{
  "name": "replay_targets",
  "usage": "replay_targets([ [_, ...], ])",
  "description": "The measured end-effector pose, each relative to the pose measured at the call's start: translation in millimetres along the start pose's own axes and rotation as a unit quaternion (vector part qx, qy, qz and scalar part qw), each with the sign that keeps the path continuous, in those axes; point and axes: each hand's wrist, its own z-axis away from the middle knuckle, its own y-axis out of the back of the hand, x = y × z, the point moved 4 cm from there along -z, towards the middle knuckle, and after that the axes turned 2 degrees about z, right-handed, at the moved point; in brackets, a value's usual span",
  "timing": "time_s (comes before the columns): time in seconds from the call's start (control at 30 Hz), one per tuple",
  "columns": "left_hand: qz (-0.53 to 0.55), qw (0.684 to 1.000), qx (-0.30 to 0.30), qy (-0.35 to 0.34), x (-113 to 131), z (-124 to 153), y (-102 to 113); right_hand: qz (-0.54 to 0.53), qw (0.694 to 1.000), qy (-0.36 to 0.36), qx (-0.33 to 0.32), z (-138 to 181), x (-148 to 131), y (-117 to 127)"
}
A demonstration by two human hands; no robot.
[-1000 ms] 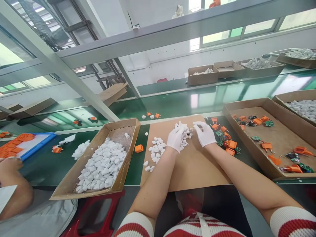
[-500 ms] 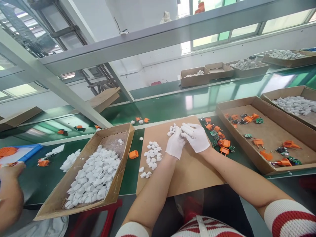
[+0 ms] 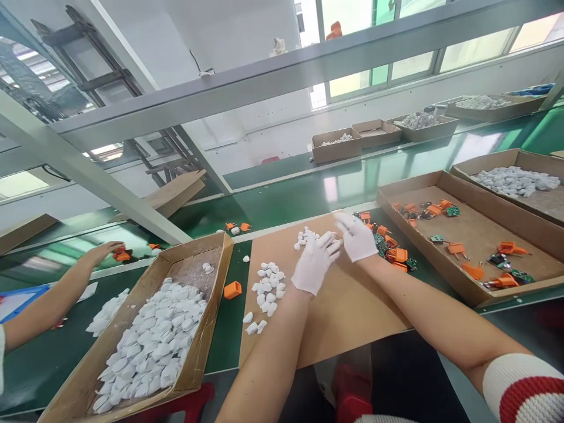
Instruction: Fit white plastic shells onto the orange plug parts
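Both my hands wear white gloves and hover over a flat cardboard sheet (image 3: 348,305). My left hand (image 3: 315,263) has its fingers spread, just right of a small cluster of white plastic shells (image 3: 303,238). My right hand (image 3: 358,236) is beside it, fingers loosely curled, near a group of orange plug parts with green circuit boards (image 3: 392,252). I see nothing held in either hand. A second cluster of white shells (image 3: 268,286) lies on the sheet's left edge.
A cardboard box of white shells (image 3: 154,341) stands at left, an orange part (image 3: 232,289) beside it. A tray with orange parts and boards (image 3: 467,247) is at right. Another person's arm (image 3: 57,294) reaches onto the green belt at far left.
My hands were pressed together over the shells; now they have parted and the left fingers have spread. The view has shifted. The other person's arm has stretched out towards an orange part.
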Motion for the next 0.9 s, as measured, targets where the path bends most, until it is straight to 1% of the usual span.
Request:
replay_targets([
  [0.1, 0.032, 0.999, -0.033, 0.005, -2.7, -2.7, 5.0, 0.055, 0.998, -0.038, -0.006, -20.1, 27.2, 21.9],
  [0.17, 0.049, 0.998, -0.048, 0.012, -4.1, -4.9, 9.9, 0.089, 0.994, -0.060, -0.031, -28.2, 41.1, 37.0],
  [0.23, 0.061, 0.996, -0.057, 0.019, -5.1, -6.0, 12.0, 0.126, 0.986, -0.089, -0.067, -31.4, 48.7, 48.5],
  [0.3, 0.072, 0.996, -0.056, 0.021, -5.3, -5.2, 10.1, 0.206, 0.962, -0.129, -0.126, -30.6, 51.4, 55.2],
  [0.4, 0.101, 0.994, -0.043, 0.007, -4.2, -1.7, 3.0, 0.327, 0.908, -0.164, -0.207, -26.9, 47.4, 60.8],
  [0.47, 0.120, 0.992, -0.043, 0.005, -4.0, 0.4, -1.8, 0.349, 0.892, -0.178, -0.225, -25.1, 42.7, 63.0],
  [0.53, 0.127, 0.991, -0.051, 0.011, -4.4, 1.4, -4.5, 0.345, 0.888, -0.197, -0.230, -24.0, 39.6, 64.3],
  [0.63, 0.117, 0.991, -0.057, 0.018, -5.2, 0.8, -3.5, 0.333, 0.891, -0.213, -0.223, -24.3, 36.5, 66.4],
  [0.77, 0.114, 0.992, -0.059, 0.016, -10.2, -3.5, 1.3, 0.320, 0.900, -0.218, -0.198, -24.8, 28.5, 74.5],
  [0.8, 0.111, 0.992, -0.058, 0.014, -12.7, -4.8, 2.1, 0.299, 0.912, -0.213, -0.181, -24.2, 24.2, 76.4],
  [0.83, 0.105, 0.993, -0.057, 0.013, -15.5, -6.0, 2.4, 0.258, 0.931, -0.204, -0.158, -22.9, 18.7, 77.5],
  [0.9, 0.090, 0.994, -0.056, 0.010, -20.6, -7.3, 1.5, 0.120, 0.971, -0.179, -0.107, -18.0, 5.9, 75.4],
])
